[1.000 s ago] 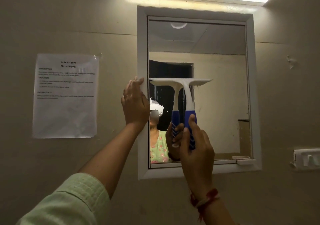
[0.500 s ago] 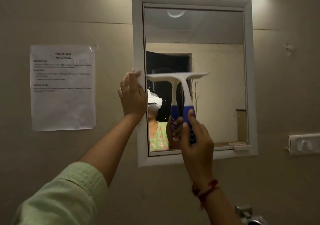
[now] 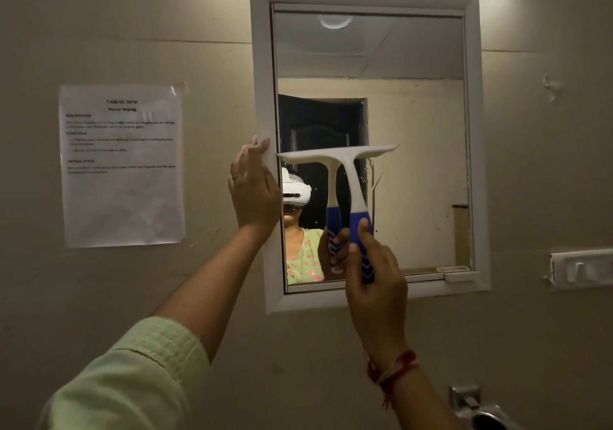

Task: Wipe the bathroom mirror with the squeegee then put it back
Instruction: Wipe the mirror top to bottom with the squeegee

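Observation:
A white-framed mirror (image 3: 414,171) hangs on the beige wall. My right hand (image 3: 374,273) grips the blue handle of a squeegee (image 3: 351,177), whose white blade lies level against the glass at mid height on the mirror's left half. The squeegee and my fingers are doubled by their reflection. My left hand (image 3: 253,185) lies flat on the left side of the white frame (image 3: 262,64), fingers together, holding nothing.
A printed paper sheet (image 3: 121,164) is taped to the wall left of the mirror. A white switch plate (image 3: 580,268) sits at the right. A metal tap fitting (image 3: 474,406) shows at the bottom right. A lit tube lamp runs above the frame.
The squeegee blade has slid down the glass a little, relative to the frame. My left hand has stayed on the frame's left side. The view has tilted down, bringing the tap into sight.

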The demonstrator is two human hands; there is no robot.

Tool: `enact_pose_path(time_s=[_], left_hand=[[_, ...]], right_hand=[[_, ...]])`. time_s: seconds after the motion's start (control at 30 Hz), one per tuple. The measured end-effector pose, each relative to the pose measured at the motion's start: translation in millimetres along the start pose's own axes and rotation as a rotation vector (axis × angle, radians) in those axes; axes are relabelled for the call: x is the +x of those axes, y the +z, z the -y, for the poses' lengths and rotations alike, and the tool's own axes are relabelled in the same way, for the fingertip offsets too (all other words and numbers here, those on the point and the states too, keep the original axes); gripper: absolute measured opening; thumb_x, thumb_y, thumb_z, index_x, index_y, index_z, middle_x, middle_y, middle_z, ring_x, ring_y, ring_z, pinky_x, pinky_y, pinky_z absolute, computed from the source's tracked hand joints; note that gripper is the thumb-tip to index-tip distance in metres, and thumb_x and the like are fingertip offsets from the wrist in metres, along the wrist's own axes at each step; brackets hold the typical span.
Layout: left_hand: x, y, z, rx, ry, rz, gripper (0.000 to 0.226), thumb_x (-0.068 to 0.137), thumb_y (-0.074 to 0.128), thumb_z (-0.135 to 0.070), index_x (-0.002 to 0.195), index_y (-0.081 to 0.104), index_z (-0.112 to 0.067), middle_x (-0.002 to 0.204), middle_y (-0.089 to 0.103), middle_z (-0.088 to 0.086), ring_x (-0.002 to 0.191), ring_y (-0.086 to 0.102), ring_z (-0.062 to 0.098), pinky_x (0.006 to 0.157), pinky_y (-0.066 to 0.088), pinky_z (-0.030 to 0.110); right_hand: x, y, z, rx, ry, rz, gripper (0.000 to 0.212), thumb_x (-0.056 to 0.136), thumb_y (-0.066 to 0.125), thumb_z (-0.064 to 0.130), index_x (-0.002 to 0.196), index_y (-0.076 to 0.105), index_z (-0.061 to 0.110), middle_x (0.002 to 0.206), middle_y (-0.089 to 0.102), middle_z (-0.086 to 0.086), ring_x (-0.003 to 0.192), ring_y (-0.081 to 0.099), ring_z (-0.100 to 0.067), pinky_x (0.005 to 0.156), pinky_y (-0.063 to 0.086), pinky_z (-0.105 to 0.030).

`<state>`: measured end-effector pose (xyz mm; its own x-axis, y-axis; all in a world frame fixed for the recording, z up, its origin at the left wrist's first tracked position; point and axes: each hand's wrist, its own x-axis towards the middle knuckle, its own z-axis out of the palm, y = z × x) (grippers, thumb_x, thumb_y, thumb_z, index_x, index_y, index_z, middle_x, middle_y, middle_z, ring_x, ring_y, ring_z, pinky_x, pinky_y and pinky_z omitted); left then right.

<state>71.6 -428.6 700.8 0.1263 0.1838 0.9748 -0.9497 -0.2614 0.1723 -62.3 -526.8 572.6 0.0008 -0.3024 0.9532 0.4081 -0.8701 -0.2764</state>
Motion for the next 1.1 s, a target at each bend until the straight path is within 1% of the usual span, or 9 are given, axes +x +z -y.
enact_pose_path(time_s=[0.1, 0.2, 0.37, 0.6, 0.7, 0.8, 0.87, 0.97, 1.1], left_hand=[[0.0, 0.2, 0.8, -0.002, -0.001, 0.002, 0.040, 0.091, 0.025, -0.021, 0.118, 0.052, -0.010, 0.119, 0.059, 0.013, 0.116, 0.051, 0.030, 0.096, 0.041, 0.042], [-0.5, -1.0, 0.1, 0.005, 0.008, 0.000, 0.040, 0.091, 0.024, -0.022, 0.118, 0.052, -0.010, 0.120, 0.059, 0.012, 0.115, 0.052, 0.029, 0.094, 0.040, 0.038], [-4.2, -2.3, -1.4, 0.000, 0.009, -0.004, 0.041, 0.090, 0.024, -0.021, 0.117, 0.052, -0.009, 0.119, 0.059, 0.013, 0.115, 0.052, 0.031, 0.094, 0.043, 0.044], [-4.3, -1.3, 1.7, -0.009, 0.001, 0.001, 0.038, 0.090, 0.026, -0.019, 0.117, 0.052, -0.012, 0.124, 0.058, 0.012, 0.119, 0.049, 0.030, 0.096, 0.040, 0.043], [-4.9, 0.0, 3.7, -0.005, 0.004, 0.002, 0.038, 0.090, 0.026, -0.018, 0.118, 0.052, -0.012, 0.124, 0.057, 0.011, 0.120, 0.049, 0.028, 0.097, 0.041, 0.044], [-5.4, 0.5, 4.9, -0.002, 0.002, -0.012, 0.038, 0.092, 0.026, -0.019, 0.118, 0.052, -0.013, 0.125, 0.057, 0.011, 0.120, 0.049, 0.029, 0.096, 0.041, 0.045], [-5.3, -0.1, 3.7, -0.003, -0.004, -0.009, 0.039, 0.092, 0.025, -0.020, 0.118, 0.053, -0.013, 0.126, 0.057, 0.010, 0.121, 0.049, 0.029, 0.096, 0.041, 0.044], [-5.6, -1.1, 2.3, -0.003, -0.013, 0.003, 0.042, 0.091, 0.024, -0.022, 0.119, 0.053, -0.012, 0.126, 0.057, 0.010, 0.120, 0.050, 0.029, 0.095, 0.042, 0.046], [-5.0, -0.6, 5.1, 0.001, -0.007, 0.009, 0.040, 0.092, 0.024, -0.022, 0.119, 0.053, -0.012, 0.125, 0.058, 0.010, 0.119, 0.051, 0.029, 0.094, 0.043, 0.049]], right_hand=[[13.1, -2.3, 2.4, 0.009, -0.011, -0.004, 0.043, 0.091, 0.039, 0.040, 0.131, 0.040, 0.025, 0.098, 0.055, 0.004, 0.078, 0.057, -0.002, 0.069, 0.048, -0.007], [-3.1, -3.2, -2.3, -0.016, 0.006, 0.020, 0.045, 0.093, 0.038, 0.042, 0.130, 0.045, 0.017, 0.097, 0.059, -0.002, 0.077, 0.057, -0.005, 0.068, 0.049, -0.008], [-33.4, -4.0, -3.3, 0.024, 0.047, 0.020, 0.046, 0.093, 0.033, 0.051, 0.126, 0.043, 0.020, 0.100, 0.057, -0.001, 0.088, 0.055, -0.001, 0.069, 0.047, -0.005], [-3.3, -3.7, 6.8, 0.051, 0.065, -0.010, 0.045, 0.090, 0.042, 0.039, 0.129, 0.047, 0.018, 0.100, 0.054, 0.006, 0.088, 0.056, 0.001, 0.069, 0.049, -0.008], [-30.4, -4.0, -0.2, 0.058, 0.071, 0.005, 0.043, 0.091, 0.040, 0.045, 0.126, 0.046, 0.021, 0.101, 0.058, -0.001, 0.085, 0.057, -0.004, 0.068, 0.052, -0.014], [-59.7, -7.0, -6.9, 0.084, 0.102, 0.035, 0.050, 0.091, 0.036, 0.054, 0.130, 0.040, 0.024, 0.104, 0.058, -0.003, 0.083, 0.058, -0.008, 0.068, 0.053, -0.015], [-56.6, -7.7, -5.8, 0.099, 0.118, 0.035, 0.048, 0.091, 0.039, 0.051, 0.129, 0.042, 0.023, 0.105, 0.058, -0.003, 0.084, 0.058, -0.006, 0.067, 0.052, -0.013], [-27.9, -6.6, 2.6, 0.096, 0.122, 0.012, 0.040, 0.089, 0.045, 0.037, 0.125, 0.047, 0.019, 0.105, 0.057, 0.000, 0.089, 0.057, -0.001, 0.069, 0.049, -0.008], [-10.8, -5.4, 6.1, 0.109, 0.110, 0.002, 0.044, 0.088, 0.044, 0.036, 0.128, 0.046, 0.018, 0.105, 0.052, 0.012, 0.092, 0.056, 0.001, 0.072, 0.050, -0.011]])
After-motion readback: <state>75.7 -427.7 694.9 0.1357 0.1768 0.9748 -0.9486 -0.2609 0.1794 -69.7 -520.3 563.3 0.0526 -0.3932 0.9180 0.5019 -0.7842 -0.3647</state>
